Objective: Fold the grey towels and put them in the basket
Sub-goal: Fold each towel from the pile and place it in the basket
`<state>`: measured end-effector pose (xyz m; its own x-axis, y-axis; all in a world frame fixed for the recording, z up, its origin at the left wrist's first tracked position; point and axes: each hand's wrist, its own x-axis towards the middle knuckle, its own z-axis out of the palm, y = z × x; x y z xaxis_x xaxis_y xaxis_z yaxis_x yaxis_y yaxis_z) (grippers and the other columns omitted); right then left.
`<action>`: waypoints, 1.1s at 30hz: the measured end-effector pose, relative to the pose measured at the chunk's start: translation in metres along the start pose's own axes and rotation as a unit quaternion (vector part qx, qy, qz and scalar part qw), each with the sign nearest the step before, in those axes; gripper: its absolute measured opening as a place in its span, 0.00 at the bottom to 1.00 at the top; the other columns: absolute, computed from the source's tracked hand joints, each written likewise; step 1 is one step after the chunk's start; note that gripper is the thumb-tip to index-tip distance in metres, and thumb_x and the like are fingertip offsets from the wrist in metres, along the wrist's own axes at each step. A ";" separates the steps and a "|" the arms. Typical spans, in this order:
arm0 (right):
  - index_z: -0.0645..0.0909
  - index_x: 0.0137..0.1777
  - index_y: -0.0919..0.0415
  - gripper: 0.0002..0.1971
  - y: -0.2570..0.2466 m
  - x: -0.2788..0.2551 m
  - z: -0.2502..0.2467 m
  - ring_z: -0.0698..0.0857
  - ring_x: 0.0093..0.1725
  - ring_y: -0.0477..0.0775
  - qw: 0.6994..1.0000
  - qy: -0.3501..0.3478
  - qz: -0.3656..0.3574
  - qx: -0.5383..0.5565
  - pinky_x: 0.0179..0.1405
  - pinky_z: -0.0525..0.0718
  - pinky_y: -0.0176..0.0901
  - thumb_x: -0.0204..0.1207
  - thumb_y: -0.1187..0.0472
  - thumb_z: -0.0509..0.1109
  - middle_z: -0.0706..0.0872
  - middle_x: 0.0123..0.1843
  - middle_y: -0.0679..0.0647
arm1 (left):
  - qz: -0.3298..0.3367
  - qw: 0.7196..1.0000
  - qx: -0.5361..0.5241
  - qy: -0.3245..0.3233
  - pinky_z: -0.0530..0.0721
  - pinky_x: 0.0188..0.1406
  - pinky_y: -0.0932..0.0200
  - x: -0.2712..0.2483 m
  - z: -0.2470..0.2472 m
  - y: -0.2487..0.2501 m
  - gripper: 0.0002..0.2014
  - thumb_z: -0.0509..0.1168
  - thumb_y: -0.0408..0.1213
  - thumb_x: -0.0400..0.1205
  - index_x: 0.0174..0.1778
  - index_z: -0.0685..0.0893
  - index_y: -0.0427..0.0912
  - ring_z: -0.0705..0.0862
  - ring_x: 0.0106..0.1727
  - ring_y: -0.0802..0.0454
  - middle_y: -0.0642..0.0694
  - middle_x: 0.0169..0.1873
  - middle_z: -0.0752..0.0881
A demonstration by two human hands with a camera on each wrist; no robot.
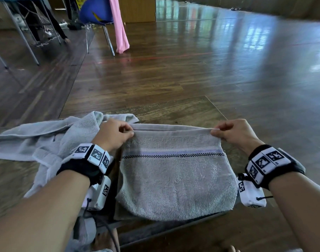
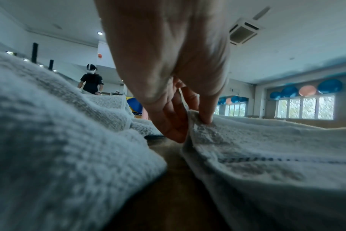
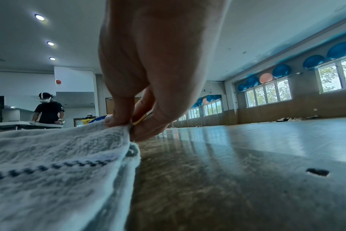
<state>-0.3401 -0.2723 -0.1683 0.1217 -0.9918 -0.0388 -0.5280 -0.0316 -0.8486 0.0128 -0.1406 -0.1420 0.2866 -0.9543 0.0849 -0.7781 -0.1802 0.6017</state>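
Observation:
A grey towel (image 1: 175, 179) with a purple and black checked stripe lies folded over on the wooden table (image 1: 173, 110), its near part hanging off the front edge. My left hand (image 1: 127, 132) pinches its far left corner, seen close up on the grey towel (image 2: 267, 150) in the left wrist view. My right hand (image 1: 216, 131) pinches the far right corner of the grey towel (image 3: 55, 156). Both corners sit just above the lower layer's far edge. No basket is in view.
A heap of crumpled grey towels (image 1: 46, 142) lies on the table to the left, beside my left wrist. Beyond the table are a shiny wooden floor, a blue chair (image 1: 95, 13) and a hanging pink cloth (image 1: 119, 24). Another person (image 3: 48, 109) stands at a far table.

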 end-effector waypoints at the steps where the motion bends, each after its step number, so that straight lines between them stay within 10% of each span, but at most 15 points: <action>1: 0.91 0.34 0.56 0.07 0.002 0.000 0.001 0.88 0.36 0.49 1.000 -0.007 -0.001 -0.006 0.40 0.86 0.42 0.66 0.61 0.88 0.91 0.32 0.47 | 0.005 1.000 0.007 -0.006 0.84 0.52 0.53 0.000 0.001 0.000 0.03 0.75 0.36 0.78 0.43 0.93 0.41 0.87 0.45 0.48 0.44 0.41 0.90; 12: 0.91 0.40 0.51 0.05 -0.005 -0.006 0.005 0.88 0.43 0.50 0.990 -0.088 -0.068 -0.083 0.50 0.86 0.46 0.70 0.61 0.85 0.92 0.41 0.52 | 0.040 0.998 -0.033 0.021 0.77 0.44 0.61 0.006 0.013 0.004 0.03 0.73 0.34 0.79 0.40 0.88 0.39 0.82 0.42 0.54 0.51 0.47 0.86; 17: 0.90 0.41 0.51 0.04 -0.003 -0.006 0.004 0.85 0.38 0.47 0.991 -0.080 -0.069 -0.088 0.45 0.81 0.43 0.73 0.58 0.82 0.89 0.38 0.50 | 0.035 0.998 -0.022 0.051 0.74 0.25 0.74 0.011 0.017 0.008 0.03 0.73 0.36 0.79 0.42 0.90 0.42 0.80 0.29 0.59 0.49 0.30 0.87; 33: 0.89 0.44 0.51 0.05 -0.020 -0.008 -0.017 0.87 0.40 0.48 0.994 0.039 -0.099 0.027 0.43 0.88 0.39 0.73 0.60 0.82 0.91 0.42 0.52 | 0.002 0.979 -0.177 0.102 0.85 0.36 0.65 0.007 -0.022 0.002 0.04 0.81 0.40 0.72 0.39 0.93 0.47 0.86 0.33 0.60 0.51 0.32 0.91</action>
<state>-0.3449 -0.2655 -0.1426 0.1520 -0.9734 0.1715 -0.4538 -0.2229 -0.8628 0.0257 -0.1425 -0.1231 0.4186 -0.8804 0.2231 -0.5472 -0.0484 0.8356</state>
